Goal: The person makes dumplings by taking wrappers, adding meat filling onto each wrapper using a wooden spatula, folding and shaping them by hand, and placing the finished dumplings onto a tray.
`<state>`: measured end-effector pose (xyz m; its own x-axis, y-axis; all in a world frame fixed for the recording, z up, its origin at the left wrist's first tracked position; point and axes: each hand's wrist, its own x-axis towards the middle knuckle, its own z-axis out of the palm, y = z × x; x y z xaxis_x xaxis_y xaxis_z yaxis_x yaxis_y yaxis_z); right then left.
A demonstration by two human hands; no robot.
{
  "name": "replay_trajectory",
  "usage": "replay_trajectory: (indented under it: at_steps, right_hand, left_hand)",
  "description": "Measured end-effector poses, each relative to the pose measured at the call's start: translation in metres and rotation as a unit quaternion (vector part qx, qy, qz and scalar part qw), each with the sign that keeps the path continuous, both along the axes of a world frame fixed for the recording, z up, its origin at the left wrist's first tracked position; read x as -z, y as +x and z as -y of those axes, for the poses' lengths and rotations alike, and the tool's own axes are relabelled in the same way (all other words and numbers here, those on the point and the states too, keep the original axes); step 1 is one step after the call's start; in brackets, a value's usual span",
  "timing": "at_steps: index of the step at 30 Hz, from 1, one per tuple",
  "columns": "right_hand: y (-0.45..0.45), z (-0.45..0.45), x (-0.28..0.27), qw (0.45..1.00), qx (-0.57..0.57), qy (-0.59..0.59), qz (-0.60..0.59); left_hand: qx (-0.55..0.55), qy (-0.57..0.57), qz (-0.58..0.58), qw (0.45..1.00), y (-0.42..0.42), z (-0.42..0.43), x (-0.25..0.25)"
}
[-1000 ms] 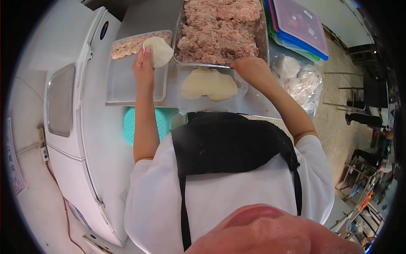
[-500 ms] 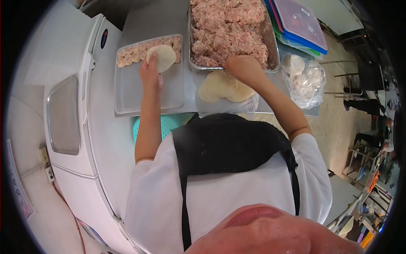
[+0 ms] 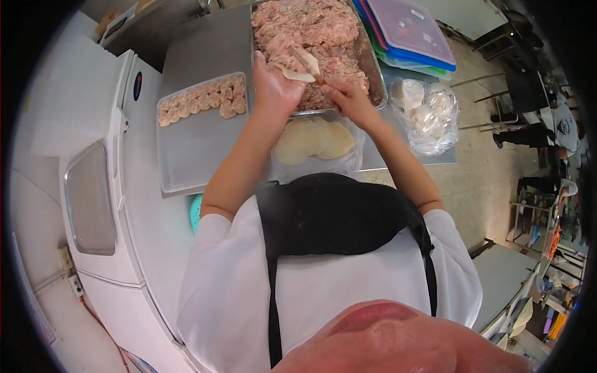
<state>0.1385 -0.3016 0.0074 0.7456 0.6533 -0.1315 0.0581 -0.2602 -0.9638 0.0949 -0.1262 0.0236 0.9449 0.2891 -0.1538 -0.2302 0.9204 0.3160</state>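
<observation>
My left hand (image 3: pixel 277 92) cups a round dough wrapper (image 3: pixel 298 74) over the big metal tray of minced meat (image 3: pixel 339 34). Some pinkish filling seems to lie on the wrapper. In my right hand (image 3: pixel 349 101) is a small spreading tool with a brown handle (image 3: pixel 319 79), its blade against the wrapper. Part of the blade blends with the meat behind it. A pile of flat pale wrappers (image 3: pixel 311 142) rests on plastic just below the metal tray. To the left, filled dumplings (image 3: pixel 205 98) stand in rows at the far end of a shallow tray (image 3: pixel 202 152).
Coloured plastic lids (image 3: pixel 407 31) are stacked at the right of the meat. Below them lies a clear bag (image 3: pixel 429 115) with pale dough pieces. A white fridge (image 3: pixel 93 205) stands close on the left. Other people (image 3: pixel 563 127) are in the background at right.
My left hand has moved right with the wrapper, from the dumpling tray to above the meat. My right hand has lifted from the tray's near edge, bringing the tool to the wrapper.
</observation>
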Motion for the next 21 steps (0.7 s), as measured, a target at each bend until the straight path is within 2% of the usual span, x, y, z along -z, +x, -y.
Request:
replay_trajectory:
  at_steps: [3,4,7,8,11,14,17,21]
  right_hand:
    - [0.01,0.031,0.012,0.967,-0.013,-0.09,0.237]
    - [0.018,0.044,-0.006,0.961,-0.069,-0.122,0.239]
    - [0.026,0.069,-0.057,0.932,-0.081,-0.198,0.294]
    - [0.03,0.071,-0.057,0.941,-0.06,-0.151,0.296]
    - [0.039,0.066,-0.05,0.919,-0.045,-0.122,0.372]
    - [0.053,0.064,-0.021,0.903,-0.039,-0.086,0.418]
    - [0.062,0.068,0.001,0.888,-0.048,-0.093,0.447]
    - [0.083,0.072,0.017,0.871,-0.056,-0.16,0.461]
  left_hand:
    - [-0.025,-0.023,-0.052,0.998,0.004,0.005,-0.004]
    - [-0.038,-0.035,-0.081,0.995,0.006,0.005,-0.001]
    - [-0.111,0.097,-0.041,0.988,0.012,0.007,0.02]
    - [-0.119,0.107,-0.038,0.986,0.013,0.009,0.022]
    - [-0.121,0.139,-0.059,0.981,0.015,0.024,0.016]
    - [-0.109,0.135,-0.019,0.985,0.017,0.031,0.02]
    - [-0.099,0.146,-0.044,0.983,0.02,0.037,0.028]
    - [-0.134,0.122,-0.097,0.979,0.029,0.045,0.057]
